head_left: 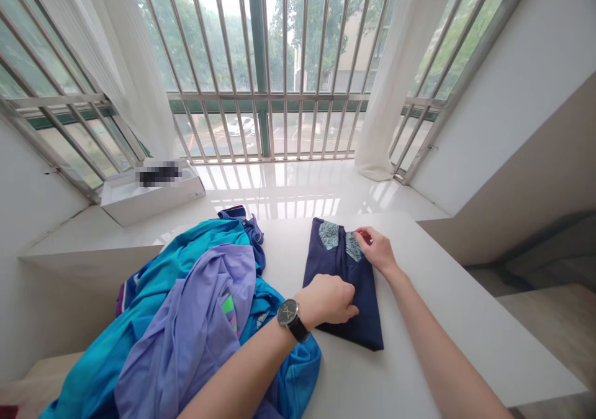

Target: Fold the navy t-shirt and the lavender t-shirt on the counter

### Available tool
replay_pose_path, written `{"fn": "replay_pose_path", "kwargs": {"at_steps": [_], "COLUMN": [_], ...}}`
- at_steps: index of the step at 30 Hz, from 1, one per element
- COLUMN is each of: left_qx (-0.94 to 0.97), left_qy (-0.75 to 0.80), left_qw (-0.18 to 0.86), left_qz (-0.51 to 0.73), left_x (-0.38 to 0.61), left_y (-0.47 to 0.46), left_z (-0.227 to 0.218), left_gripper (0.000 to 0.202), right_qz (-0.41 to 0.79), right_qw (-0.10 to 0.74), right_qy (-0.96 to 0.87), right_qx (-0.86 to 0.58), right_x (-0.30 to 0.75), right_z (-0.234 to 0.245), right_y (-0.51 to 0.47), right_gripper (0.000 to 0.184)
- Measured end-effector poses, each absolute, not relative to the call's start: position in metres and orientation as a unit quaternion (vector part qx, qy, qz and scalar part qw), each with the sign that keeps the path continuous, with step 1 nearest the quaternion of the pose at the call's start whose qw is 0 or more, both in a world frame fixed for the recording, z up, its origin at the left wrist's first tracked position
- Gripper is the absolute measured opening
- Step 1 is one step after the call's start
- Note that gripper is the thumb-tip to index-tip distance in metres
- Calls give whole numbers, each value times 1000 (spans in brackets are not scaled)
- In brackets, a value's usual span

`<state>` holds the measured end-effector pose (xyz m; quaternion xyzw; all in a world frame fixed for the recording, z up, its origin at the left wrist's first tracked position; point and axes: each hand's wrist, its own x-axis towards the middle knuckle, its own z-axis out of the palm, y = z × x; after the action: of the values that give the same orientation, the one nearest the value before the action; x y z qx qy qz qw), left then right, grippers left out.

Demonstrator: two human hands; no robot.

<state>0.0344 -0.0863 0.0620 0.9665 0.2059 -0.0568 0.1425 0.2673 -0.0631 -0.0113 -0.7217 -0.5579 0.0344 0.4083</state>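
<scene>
A navy garment, folded into a flat rectangle, lies on the white surface in front of me. Two pale, teal-patterned patches show at its far end. My left hand, with a black-strapped watch on the wrist, is curled over the middle of the garment; its fingertips are hidden from view. At the far right edge, my right hand has its fingers closed in a pinch at the patterned cloth. To the left, a lavender shirt rests on a turquoise garment in a loose heap, partly behind my left forearm.
A white open box with a blurred-out dark item stands at the back left of the white ledge. Behind it are metal window bars and white curtains. The white tabletop ends in an edge at right.
</scene>
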Motion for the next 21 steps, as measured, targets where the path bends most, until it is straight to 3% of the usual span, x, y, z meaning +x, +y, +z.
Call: {"fn": "replay_pose_path", "kwargs": {"at_steps": [7,12,16,18,21], "left_qx": [945,939,937,938,942], "left_qy": [291,316,315,320,318], "left_qw": [129,112,115,97,82], "left_qz": [-76,-71,-103,-93,-68], "left_x": [34,29,14,7,3], "left_y": [-85,-69,-45,-35,-27], "left_z": [58,53,60,64,65], "left_gripper": [60,53,43,33,19], "right_qz": [-15,-71,-24,-11,-34], "right_qw": [291,185,108,112,183], "right_qy": [-694,-580,-534,-521,-554], "right_qx": [-659,-790,-838,-846,-811], "right_x": [256,260,262,265,272], "right_z": [-26,-21,-5,1,4], "right_y": [-59,-66,-84,-93,-100], "right_gripper": [24,29,34,36,31]}}
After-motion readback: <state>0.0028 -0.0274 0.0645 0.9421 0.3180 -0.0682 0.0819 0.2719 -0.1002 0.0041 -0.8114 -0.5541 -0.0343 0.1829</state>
